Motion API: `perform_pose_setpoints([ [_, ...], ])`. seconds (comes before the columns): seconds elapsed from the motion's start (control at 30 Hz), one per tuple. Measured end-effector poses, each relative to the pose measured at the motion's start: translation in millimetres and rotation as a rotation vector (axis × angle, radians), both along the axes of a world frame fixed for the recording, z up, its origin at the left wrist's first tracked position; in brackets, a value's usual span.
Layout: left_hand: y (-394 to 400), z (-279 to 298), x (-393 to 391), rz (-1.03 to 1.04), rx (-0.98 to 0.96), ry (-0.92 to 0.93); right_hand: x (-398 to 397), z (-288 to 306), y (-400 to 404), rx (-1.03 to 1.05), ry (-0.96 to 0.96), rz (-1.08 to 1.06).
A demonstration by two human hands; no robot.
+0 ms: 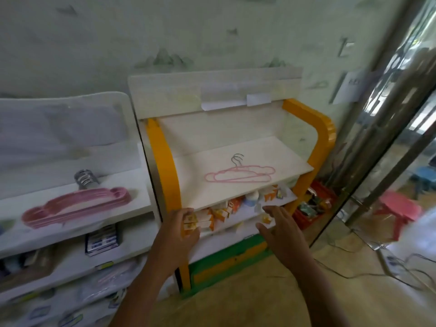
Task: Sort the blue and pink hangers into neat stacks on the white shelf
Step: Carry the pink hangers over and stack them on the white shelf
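Observation:
Two thin pink hangers [239,175] lie overlapped on the top white shelf [212,192] of the yellow-framed rack. A thick stack of pink hangers [77,206] with a bunch of metal hooks lies on the white shelf [132,204] of the left rack. My left hand [182,228] is at the front left of the yellow rack's second shelf, its fingers curled around small orange and white boxes [199,221]. My right hand [279,226] hovers with spread fingers in front of that second shelf, holding nothing. No blue hangers are visible.
More orange and white boxes [236,206] fill the second shelf. A red crate [313,204] of packets sits to the right of the rack. A glass door with metal poles [368,142] stands at right, a pink stool [398,211] behind it. Cables [401,267] lie on the floor.

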State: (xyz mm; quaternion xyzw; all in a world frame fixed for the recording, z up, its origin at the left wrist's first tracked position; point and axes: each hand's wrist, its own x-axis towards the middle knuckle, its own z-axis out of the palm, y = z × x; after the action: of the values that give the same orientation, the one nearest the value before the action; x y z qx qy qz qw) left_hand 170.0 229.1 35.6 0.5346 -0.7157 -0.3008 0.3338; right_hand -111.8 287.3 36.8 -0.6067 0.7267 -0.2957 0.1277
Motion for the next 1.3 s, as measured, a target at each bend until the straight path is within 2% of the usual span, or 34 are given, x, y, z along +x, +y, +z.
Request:
perform_pose_setpoints([
  [0.27, -48, -7, -59, -0.043, -0.019, 0.003, -55, -9, -32, 0.018, 0.016, -0.049],
  [0.67, -183, -31, -121, -0.049, -0.003, 0.015, -120, -5, -162, 0.062, 0.033, -0.024],
  [0.87, -228, -54, -134, -0.005, 0.041, 0.013, -134, -21, -200, 0.127, 0.032, -0.002],
  [1.07, -258, -85, -131, 0.115, 0.106, -0.056, -144, -38, -233, 0.148, 0.027, 0.051],
  [1.2, -272, -104, -132, 0.159, 0.136, -0.246, -150, -47, -255, 0.152, 0.006, 0.094],
  [1.3, -279, -105, -138, 0.197, 0.131, -0.294, -155, -53, -270, 0.168, -0.010, 0.136],
])
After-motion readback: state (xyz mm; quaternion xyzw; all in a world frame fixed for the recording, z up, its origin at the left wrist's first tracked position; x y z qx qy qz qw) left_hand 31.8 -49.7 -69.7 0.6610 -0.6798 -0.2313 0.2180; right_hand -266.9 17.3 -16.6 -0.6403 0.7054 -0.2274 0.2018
